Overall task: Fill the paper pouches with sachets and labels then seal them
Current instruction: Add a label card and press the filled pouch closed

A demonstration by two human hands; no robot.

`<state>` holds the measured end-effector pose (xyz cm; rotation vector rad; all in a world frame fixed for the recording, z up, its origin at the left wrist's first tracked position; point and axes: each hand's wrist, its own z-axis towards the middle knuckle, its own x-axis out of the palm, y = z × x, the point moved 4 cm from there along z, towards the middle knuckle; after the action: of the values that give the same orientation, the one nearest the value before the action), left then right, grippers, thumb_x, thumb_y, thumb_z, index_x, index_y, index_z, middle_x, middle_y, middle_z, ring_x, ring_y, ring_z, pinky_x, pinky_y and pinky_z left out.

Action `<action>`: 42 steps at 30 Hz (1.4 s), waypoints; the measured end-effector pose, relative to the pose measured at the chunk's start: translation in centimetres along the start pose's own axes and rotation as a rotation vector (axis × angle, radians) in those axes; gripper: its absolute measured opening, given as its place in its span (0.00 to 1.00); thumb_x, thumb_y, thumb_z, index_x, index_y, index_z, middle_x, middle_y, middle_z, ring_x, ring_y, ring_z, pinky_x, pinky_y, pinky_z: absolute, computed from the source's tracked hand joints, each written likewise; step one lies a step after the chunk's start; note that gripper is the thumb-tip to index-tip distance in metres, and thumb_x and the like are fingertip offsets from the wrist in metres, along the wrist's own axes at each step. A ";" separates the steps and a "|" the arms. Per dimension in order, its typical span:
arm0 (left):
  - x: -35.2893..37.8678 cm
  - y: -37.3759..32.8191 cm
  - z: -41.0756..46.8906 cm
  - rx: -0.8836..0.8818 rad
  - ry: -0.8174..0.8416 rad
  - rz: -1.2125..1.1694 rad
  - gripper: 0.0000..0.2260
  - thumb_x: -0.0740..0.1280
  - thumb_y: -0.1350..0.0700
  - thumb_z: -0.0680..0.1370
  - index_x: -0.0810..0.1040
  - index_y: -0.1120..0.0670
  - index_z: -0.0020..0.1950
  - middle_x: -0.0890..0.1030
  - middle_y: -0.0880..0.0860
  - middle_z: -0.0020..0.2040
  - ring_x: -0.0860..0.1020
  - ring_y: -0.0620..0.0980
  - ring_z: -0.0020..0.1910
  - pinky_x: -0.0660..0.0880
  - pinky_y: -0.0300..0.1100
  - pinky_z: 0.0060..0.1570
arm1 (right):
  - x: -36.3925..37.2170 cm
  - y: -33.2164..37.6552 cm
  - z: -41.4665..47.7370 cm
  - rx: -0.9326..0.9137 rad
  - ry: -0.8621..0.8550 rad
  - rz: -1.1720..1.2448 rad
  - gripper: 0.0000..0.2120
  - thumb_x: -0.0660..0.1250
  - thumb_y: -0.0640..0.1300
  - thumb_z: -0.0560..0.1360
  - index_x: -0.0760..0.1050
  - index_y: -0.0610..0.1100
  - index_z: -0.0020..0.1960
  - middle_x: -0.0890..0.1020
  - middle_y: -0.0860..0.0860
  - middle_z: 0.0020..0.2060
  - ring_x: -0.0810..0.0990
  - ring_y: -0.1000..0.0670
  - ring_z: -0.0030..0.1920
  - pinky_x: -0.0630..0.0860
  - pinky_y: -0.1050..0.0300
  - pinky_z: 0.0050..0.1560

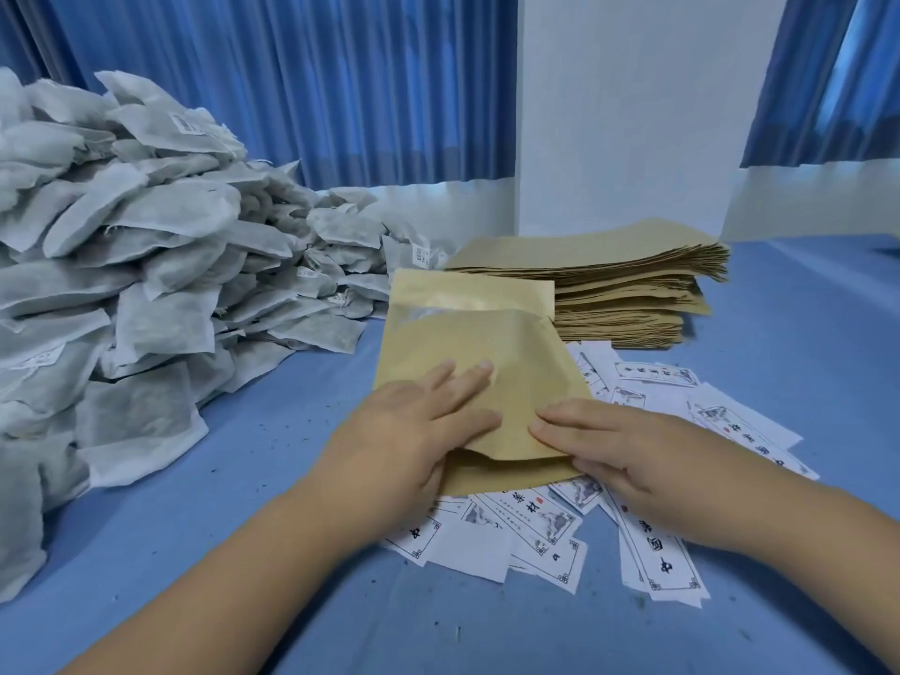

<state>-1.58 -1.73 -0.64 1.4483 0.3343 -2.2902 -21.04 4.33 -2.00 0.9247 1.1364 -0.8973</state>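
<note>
A brown paper pouch (479,343) with a clear window near its far end lies in front of me on scattered white printed labels (535,521). My left hand (414,426) rests flat on the pouch's near left part, fingers straight. My right hand (613,450) pinches the near edge of the pouch's top layer, fingers above and thumb below, and that layer is lifted off the bottom one. I cannot see what is inside the pouch. A big heap of grey-white sachets (146,265) covers the left of the table.
A stack of flat brown pouches (628,285) sits behind the labels, in front of a white pillar (633,114). The table has a blue cloth (243,552) with small dark crumbs. Blue curtains hang behind.
</note>
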 end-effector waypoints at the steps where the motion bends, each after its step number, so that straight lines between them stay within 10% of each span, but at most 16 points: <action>1: 0.4 -0.1 0.0 -0.002 0.044 -0.003 0.24 0.54 0.61 0.71 0.79 0.53 0.63 0.70 0.53 0.72 0.72 0.59 0.68 0.72 0.53 0.63 | 0.3 -0.1 -0.1 0.009 0.033 -0.023 0.21 0.52 0.50 0.82 0.56 0.66 0.73 0.51 0.74 0.69 0.50 0.73 0.67 0.41 0.85 0.57; 7: 2.6 1.4 -0.6 -0.165 0.376 -0.183 0.25 0.58 0.44 0.80 0.55 0.36 0.76 0.47 0.31 0.75 0.42 0.33 0.75 0.44 0.28 0.71 | 1.1 -0.6 -0.7 0.003 0.077 -0.043 0.22 0.54 0.49 0.81 0.59 0.60 0.75 0.49 0.71 0.71 0.42 0.72 0.70 0.36 0.82 0.61; 12: 3.3 1.0 -0.9 -0.212 0.531 -0.035 0.26 0.49 0.37 0.80 0.48 0.38 0.77 0.41 0.31 0.75 0.40 0.36 0.75 0.54 0.39 0.73 | 1.0 -0.5 -0.8 -0.005 0.065 -0.038 0.24 0.56 0.46 0.79 0.61 0.58 0.74 0.53 0.69 0.72 0.43 0.71 0.70 0.37 0.81 0.63; 22: 4.1 1.1 -1.8 -0.226 0.678 -0.117 0.28 0.43 0.36 0.80 0.35 0.38 0.76 0.30 0.34 0.73 0.28 0.38 0.72 0.35 0.45 0.74 | 0.1 1.0 -0.9 -0.080 -0.061 -0.130 0.12 0.67 0.39 0.75 0.82 0.43 0.56 0.80 0.53 0.62 0.72 0.58 0.67 0.64 0.68 0.66; 26: 3.9 1.0 -1.6 -0.246 0.669 -0.153 0.24 0.44 0.36 0.80 0.41 0.34 0.75 0.33 0.35 0.74 0.32 0.40 0.74 0.35 0.46 0.74 | 0.5 -0.1 -1.3 -0.015 0.049 -0.054 0.25 0.59 0.37 0.77 0.70 0.58 0.70 0.59 0.71 0.70 0.46 0.79 0.65 0.51 0.78 0.66; 29: 3.6 0.8 -1.1 -0.288 0.628 -0.192 0.23 0.46 0.38 0.81 0.47 0.34 0.76 0.38 0.34 0.76 0.37 0.43 0.76 0.39 0.47 0.75 | 1.3 -1.1 -1.3 0.026 0.115 -0.087 0.35 0.56 0.33 0.76 0.60 0.66 0.72 0.44 0.80 0.64 0.42 0.77 0.68 0.52 0.75 0.68; 32: 3.4 0.7 -0.7 -0.309 0.604 -0.193 0.22 0.47 0.39 0.82 0.51 0.36 0.76 0.41 0.35 0.76 0.40 0.44 0.77 0.43 0.48 0.76 | 0.7 -0.5 -1.0 0.034 -0.013 -0.136 0.35 0.63 0.30 0.71 0.69 0.63 0.68 0.62 0.71 0.69 0.67 0.61 0.70 0.73 0.56 0.62; 34: 3.5 0.5 -0.8 -0.305 0.585 -0.160 0.22 0.46 0.40 0.82 0.51 0.37 0.77 0.41 0.36 0.76 0.41 0.45 0.77 0.44 0.48 0.76 | 0.1 0.2 -0.9 -0.054 -0.149 -0.224 0.27 0.74 0.30 0.63 0.82 0.55 0.54 0.81 0.59 0.53 0.82 0.49 0.50 0.80 0.52 0.43; 37: 3.7 0.3 -1.2 -0.268 0.511 -0.078 0.24 0.45 0.38 0.81 0.50 0.38 0.77 0.42 0.38 0.77 0.43 0.47 0.78 0.47 0.47 0.75 | -0.3 0.7 -0.8 -0.074 -0.278 -0.285 0.18 0.80 0.31 0.55 0.84 0.48 0.41 0.82 0.53 0.34 0.81 0.48 0.33 0.76 0.60 0.29; 42: 1.5 1.1 -0.5 -0.251 0.195 -0.061 0.26 0.46 0.34 0.78 0.67 0.40 0.72 0.64 0.39 0.74 0.62 0.41 0.72 0.63 0.43 0.67 | -1.3 0.4 -1.1 -0.025 -0.533 -0.154 0.13 0.75 0.27 0.62 0.83 0.40 0.42 0.82 0.46 0.33 0.80 0.41 0.31 0.77 0.48 0.25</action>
<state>-1.20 -2.78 -2.17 1.5491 0.7054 -2.0665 -21.27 5.60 -0.84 0.5319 0.7598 -1.1673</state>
